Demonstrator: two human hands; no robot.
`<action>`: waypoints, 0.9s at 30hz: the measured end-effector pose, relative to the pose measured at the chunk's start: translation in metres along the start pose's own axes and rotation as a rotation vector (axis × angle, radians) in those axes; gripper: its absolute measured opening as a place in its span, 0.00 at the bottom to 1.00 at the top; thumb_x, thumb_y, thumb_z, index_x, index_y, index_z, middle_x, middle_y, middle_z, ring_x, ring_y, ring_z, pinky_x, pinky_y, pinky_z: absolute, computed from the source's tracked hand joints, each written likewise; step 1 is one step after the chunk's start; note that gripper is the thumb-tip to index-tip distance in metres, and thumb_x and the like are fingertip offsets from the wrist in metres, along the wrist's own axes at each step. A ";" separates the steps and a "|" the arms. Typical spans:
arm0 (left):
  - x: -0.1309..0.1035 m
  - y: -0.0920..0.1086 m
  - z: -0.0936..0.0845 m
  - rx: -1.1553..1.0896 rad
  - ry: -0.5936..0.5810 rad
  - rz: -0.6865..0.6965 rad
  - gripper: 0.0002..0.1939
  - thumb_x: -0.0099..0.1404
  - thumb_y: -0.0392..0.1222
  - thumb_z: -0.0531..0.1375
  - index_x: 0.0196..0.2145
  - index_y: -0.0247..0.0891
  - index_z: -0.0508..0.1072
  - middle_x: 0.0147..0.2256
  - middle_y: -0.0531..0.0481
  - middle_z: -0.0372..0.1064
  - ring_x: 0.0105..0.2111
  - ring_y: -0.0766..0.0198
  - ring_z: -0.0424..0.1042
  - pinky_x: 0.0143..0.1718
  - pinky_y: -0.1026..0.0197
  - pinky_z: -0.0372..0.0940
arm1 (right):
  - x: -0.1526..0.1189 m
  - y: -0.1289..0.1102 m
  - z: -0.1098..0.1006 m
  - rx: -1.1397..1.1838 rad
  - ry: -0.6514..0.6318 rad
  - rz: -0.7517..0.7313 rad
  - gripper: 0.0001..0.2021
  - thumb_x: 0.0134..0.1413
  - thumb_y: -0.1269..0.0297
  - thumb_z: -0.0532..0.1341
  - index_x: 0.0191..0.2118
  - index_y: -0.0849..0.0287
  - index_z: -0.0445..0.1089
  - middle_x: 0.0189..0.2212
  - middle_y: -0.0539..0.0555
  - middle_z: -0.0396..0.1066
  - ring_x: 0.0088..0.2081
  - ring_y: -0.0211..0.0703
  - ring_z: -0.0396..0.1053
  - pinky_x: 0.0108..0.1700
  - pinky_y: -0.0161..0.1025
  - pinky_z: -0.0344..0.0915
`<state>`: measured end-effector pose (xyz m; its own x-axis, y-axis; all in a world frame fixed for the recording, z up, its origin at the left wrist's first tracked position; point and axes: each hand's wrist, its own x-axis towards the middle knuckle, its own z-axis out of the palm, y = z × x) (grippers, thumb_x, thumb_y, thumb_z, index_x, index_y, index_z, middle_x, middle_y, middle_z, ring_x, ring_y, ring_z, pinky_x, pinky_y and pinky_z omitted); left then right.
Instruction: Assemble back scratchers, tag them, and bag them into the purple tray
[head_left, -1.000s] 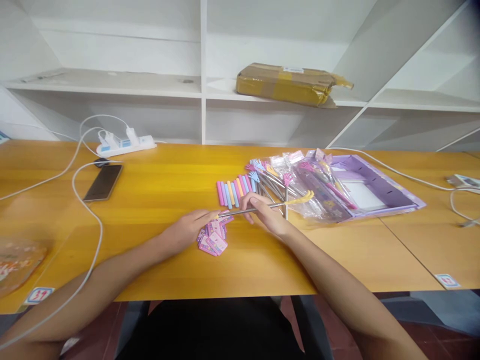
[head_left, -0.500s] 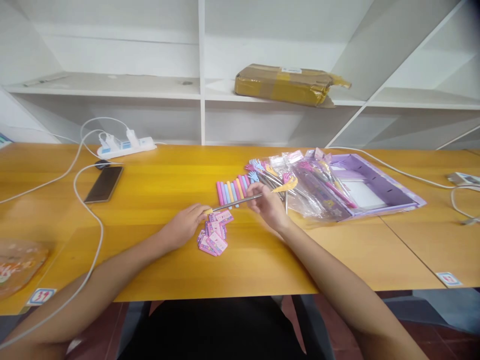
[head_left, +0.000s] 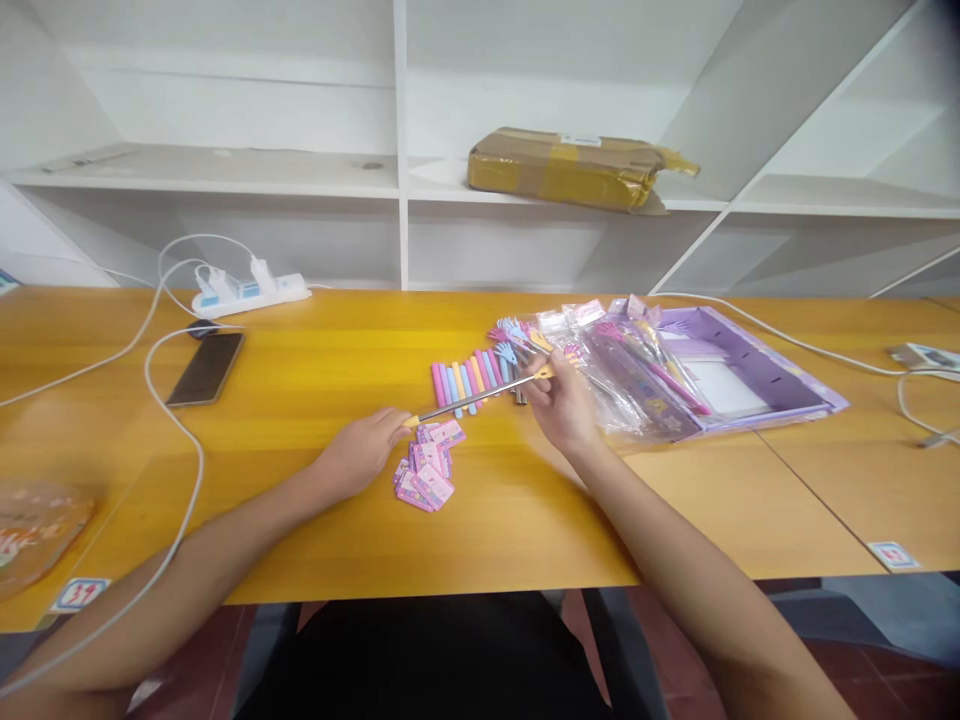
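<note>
A back scratcher [head_left: 480, 396] with a metal rod and yellow ends is held slanting above the table. My left hand [head_left: 369, 446] is closed round its yellow lower end. Around the yellow head end my right hand [head_left: 562, 402] is closed, hiding most of the head. Under the rod lies a row of pink, blue, yellow and purple handle tubes [head_left: 466, 380]. Small pink printed cards [head_left: 431, 470] form a loose pile just right of my left hand. Behind my right hand are more back scratchers [head_left: 517, 335] with blue, pink and yellow hand-shaped heads.
Clear plastic bags [head_left: 622, 390] lie against a purple box [head_left: 772, 400] on the right. A phone [head_left: 208, 369], a power strip [head_left: 251, 296] and white cables are at the left. A taped carton [head_left: 562, 170] sits on the shelf.
My right hand has moved right along the rod, from its middle to the yellow head. The exposed rod looks longer now. My left hand keeps its hold in nearly the same place.
</note>
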<state>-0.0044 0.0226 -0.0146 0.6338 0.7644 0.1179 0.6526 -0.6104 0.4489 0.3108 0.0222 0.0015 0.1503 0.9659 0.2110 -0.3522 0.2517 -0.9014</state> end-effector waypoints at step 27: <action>-0.006 0.026 0.007 -0.172 -0.003 -0.056 0.20 0.80 0.51 0.45 0.45 0.41 0.73 0.40 0.47 0.75 0.40 0.57 0.74 0.44 0.56 0.67 | -0.025 0.033 0.028 -0.108 -0.179 0.095 0.24 0.63 0.38 0.61 0.34 0.56 0.75 0.20 0.44 0.44 0.21 0.34 0.44 0.24 0.38 0.46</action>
<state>0.0117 0.0009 -0.0094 0.6000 0.7953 0.0862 0.6060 -0.5223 0.6000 0.2697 0.0079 -0.0230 -0.0484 0.9828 0.1784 -0.2546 0.1606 -0.9536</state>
